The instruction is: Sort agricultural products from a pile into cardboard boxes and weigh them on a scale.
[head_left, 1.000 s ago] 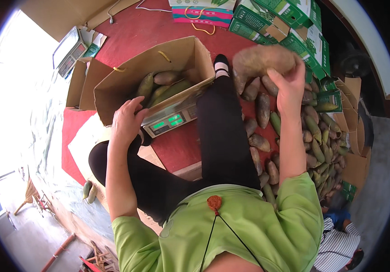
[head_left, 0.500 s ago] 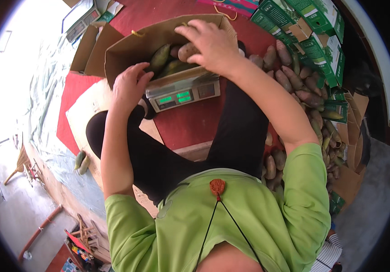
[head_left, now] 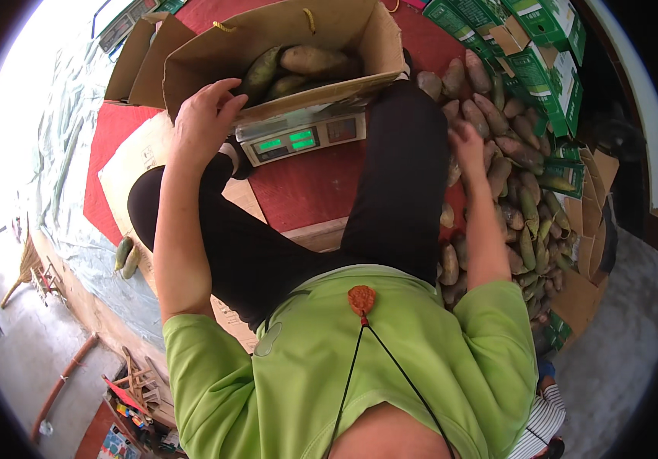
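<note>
A tall cardboard box [head_left: 344,96] stands on a digital scale [head_left: 304,136] with a lit green display. Inside lie several long radishes [head_left: 315,61], green to brownish. My left hand [head_left: 205,118] is closed over the box's near left corner, its fingertips just inside the rim beside a green radish [head_left: 260,76]. Right of my leg, my right hand [head_left: 468,151] is over the left edge of a heap of pinkish and green radishes [head_left: 519,155]. Its fingers look apart and no radish shows in them.
Green printed cartons [head_left: 539,76] stand at the far right. A second open cardboard box [head_left: 145,65] and another scale [head_left: 124,24] are at the far left. Two radishes [head_left: 127,258] lie on the left near plastic sheeting [head_left: 88,153]. Red covering [head_left: 306,195] lies beneath the scale.
My right hand has left the box and moved right and nearer to the heap. The radish it was touching now lies in the box. My left hand stays at the box corner.
</note>
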Tool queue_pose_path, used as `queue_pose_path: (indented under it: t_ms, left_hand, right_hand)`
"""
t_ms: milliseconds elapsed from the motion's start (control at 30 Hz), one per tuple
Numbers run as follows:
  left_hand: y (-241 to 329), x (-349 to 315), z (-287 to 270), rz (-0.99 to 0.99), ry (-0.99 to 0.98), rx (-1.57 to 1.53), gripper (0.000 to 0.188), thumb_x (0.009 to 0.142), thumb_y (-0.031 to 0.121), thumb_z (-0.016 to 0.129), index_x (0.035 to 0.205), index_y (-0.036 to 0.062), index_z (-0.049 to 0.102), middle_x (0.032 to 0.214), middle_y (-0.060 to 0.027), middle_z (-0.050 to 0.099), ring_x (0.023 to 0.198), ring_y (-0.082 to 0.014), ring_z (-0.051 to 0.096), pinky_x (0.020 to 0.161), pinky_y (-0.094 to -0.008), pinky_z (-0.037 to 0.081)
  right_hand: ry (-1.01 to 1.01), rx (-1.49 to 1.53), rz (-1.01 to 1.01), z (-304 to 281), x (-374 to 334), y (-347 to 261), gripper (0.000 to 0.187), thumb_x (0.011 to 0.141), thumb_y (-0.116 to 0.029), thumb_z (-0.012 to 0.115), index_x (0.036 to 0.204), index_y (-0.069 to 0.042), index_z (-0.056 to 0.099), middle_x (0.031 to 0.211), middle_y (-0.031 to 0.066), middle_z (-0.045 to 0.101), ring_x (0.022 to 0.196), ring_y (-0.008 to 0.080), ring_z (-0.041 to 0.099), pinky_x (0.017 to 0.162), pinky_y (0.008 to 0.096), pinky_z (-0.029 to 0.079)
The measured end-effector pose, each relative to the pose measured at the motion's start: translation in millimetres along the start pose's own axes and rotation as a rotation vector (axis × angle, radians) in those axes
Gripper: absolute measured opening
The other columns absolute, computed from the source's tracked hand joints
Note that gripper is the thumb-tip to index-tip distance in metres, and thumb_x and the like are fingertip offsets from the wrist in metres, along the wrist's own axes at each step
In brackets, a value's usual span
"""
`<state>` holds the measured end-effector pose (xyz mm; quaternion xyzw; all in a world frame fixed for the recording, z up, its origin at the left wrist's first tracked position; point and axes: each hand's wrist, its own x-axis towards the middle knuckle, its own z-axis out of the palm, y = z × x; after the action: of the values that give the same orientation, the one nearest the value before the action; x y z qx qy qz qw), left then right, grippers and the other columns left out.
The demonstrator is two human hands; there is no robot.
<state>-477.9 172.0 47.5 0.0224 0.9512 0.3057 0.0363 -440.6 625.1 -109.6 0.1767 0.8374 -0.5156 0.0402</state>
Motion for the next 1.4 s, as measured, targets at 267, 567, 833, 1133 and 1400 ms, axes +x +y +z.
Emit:
queue_pose_path:
  t_ms: [267, 567, 833, 1133, 1400]
  left_hand:
    - [4.6, 1.5, 5.0, -0.015, -0.037, 0.003, 0.03, 0.083, 0.019, 0.062, 0.108, 0.0038, 0.063, 0.086, -0.0119, 0.065, 0.08, -0.0261, 0.063, 0.075, -0.0351, 0.048]
    - [6.6, 3.9, 10.1, 0.001, -0.053, 0.044, 0.03, 0.082, 0.018, 0.063, 0.109, 0.0038, 0.063, 0.086, -0.012, 0.065, 0.08, -0.0264, 0.063, 0.075, -0.035, 0.048]
    - [6.6, 6.5, 13.2, 0.014, -0.086, 0.044, 0.031, 0.082, 0.017, 0.063, 0.109, 0.0036, 0.063, 0.086, -0.0124, 0.065, 0.081, -0.0266, 0.063, 0.075, -0.0355, 0.048]
    - [7.9, 3.6, 10.0, 0.042, -0.097, 0.073, 0.032, 0.082, 0.015, 0.063, 0.112, 0.004, 0.061, 0.087, -0.0118, 0.065, 0.078, -0.0223, 0.063, 0.073, -0.0324, 0.049]
    - [13.0, 13.2, 19.1, 0.11, -0.107, 0.046, 0.031, 0.083, 0.014, 0.062, 0.112, 0.0035, 0.061, 0.088, -0.0123, 0.065, 0.08, -0.0236, 0.063, 0.074, -0.0329, 0.048]
  right_hand:
    - [-0.106, 0.186, 0.214, 23.3, -93.1, 109.3, 0.024, 0.084, -0.009, 0.058, 0.106, 0.001, 0.061, 0.096, 0.0062, 0.065, 0.087, 0.0153, 0.06, 0.075, 0.0298, 0.047]
    - [-0.213, -0.283, 0.145, 40.3, -112.9, 157.8, 0.026, 0.082, -0.02, 0.056, 0.099, -0.002, 0.062, 0.089, 0.0199, 0.064, 0.086, 0.0325, 0.063, 0.072, 0.0405, 0.048]
    - [-0.25, -0.257, 0.033, 38.0, -119.3, 124.7, 0.027, 0.08, -0.022, 0.057, 0.098, -0.002, 0.061, 0.089, 0.0224, 0.064, 0.09, 0.0368, 0.062, 0.072, 0.0425, 0.048]
    - [-0.231, -0.387, 0.069, 44.1, -110.7, 177.2, 0.026, 0.084, -0.023, 0.055, 0.098, -0.003, 0.062, 0.092, 0.0242, 0.063, 0.092, 0.0414, 0.059, 0.074, 0.0462, 0.046]
    - [-0.117, -0.314, -0.016, 27.2, -68.5, 252.4, 0.026, 0.085, -0.025, 0.053, 0.093, -0.001, 0.06, 0.089, 0.0278, 0.06, 0.09, 0.0446, 0.057, 0.075, 0.0489, 0.046]
